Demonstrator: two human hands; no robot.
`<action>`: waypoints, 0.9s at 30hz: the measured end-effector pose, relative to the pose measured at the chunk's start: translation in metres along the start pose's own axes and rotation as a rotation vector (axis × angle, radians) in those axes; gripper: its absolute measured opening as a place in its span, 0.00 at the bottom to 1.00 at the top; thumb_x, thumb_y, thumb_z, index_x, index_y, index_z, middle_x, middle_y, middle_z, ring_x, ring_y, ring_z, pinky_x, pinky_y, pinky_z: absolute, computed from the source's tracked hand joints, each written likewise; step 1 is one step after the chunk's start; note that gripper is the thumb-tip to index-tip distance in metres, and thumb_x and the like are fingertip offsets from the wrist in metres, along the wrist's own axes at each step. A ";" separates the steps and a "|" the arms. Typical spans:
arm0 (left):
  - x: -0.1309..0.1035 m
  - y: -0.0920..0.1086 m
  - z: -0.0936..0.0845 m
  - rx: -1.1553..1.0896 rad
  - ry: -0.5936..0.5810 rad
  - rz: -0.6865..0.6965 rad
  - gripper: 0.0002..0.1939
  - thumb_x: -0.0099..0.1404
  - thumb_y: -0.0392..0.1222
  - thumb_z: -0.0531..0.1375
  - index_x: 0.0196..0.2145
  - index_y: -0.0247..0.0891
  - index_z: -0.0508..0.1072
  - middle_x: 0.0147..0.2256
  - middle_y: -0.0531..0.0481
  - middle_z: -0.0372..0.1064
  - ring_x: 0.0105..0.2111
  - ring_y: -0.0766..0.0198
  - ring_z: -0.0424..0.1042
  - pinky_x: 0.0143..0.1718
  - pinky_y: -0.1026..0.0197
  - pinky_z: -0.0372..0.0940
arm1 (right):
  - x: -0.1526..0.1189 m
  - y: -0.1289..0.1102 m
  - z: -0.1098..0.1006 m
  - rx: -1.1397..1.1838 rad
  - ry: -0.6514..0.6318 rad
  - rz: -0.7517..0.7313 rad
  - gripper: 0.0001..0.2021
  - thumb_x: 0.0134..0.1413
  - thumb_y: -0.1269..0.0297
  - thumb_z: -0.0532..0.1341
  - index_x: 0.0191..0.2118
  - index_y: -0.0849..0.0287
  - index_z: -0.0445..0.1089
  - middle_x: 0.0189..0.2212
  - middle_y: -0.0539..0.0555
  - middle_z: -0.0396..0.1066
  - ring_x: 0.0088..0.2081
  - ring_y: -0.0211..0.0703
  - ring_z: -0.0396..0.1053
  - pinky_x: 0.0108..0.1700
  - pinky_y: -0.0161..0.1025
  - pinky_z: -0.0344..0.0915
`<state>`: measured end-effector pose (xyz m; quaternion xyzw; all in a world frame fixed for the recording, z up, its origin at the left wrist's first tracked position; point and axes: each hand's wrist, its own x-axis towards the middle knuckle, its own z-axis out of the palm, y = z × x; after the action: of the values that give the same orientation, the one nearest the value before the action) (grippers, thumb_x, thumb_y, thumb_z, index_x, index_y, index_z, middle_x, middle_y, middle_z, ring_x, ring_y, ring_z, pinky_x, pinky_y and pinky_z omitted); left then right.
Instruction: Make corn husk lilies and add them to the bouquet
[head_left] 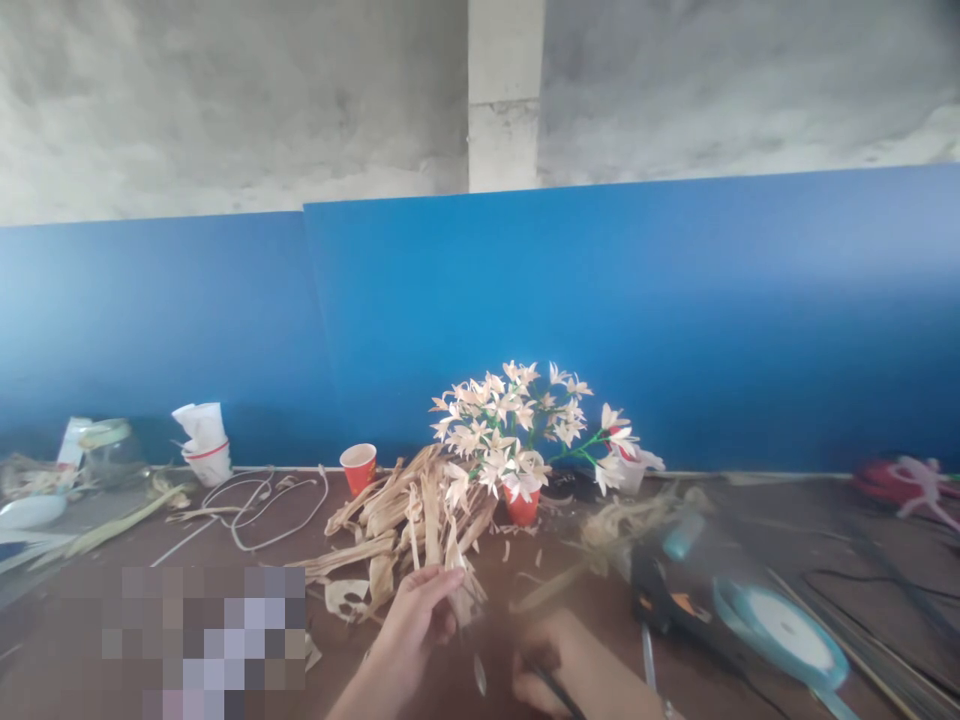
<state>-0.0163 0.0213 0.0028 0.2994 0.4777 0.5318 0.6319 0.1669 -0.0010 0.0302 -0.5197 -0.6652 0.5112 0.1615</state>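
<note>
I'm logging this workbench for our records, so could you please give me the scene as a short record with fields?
left hand: pinches a pale, pointed piece
right hand: curled around a dark, thin object, too blurred to name
centre: white flowers on green stems, standing in a red cup
left of the flowers: dry tan strips in a loose pile; another red cup beyond them
right side: roll of light-blue ribbon
surface: brown tabletop
background: blue panel below a grey wall
unclear: lower-left corner, pixelated

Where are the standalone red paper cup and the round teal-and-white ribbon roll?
Standalone red paper cup (359, 476): head view, outer side wall.
Round teal-and-white ribbon roll (804, 645): head view, white central face.
</note>
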 end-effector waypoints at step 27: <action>-0.030 -0.006 0.037 -0.108 -0.205 -0.061 0.12 0.42 0.40 0.67 0.17 0.33 0.68 0.14 0.51 0.68 0.12 0.71 0.62 0.14 0.69 0.53 | 0.049 0.046 0.020 0.401 0.481 -0.302 0.17 0.34 0.51 0.65 0.28 0.59 0.68 0.18 0.47 0.65 0.23 0.38 0.64 0.26 0.33 0.62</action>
<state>0.0213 -0.0039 0.0193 0.3029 0.3901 0.5039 0.7086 0.1561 0.0274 -0.0323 -0.4790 -0.5639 0.4650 0.4862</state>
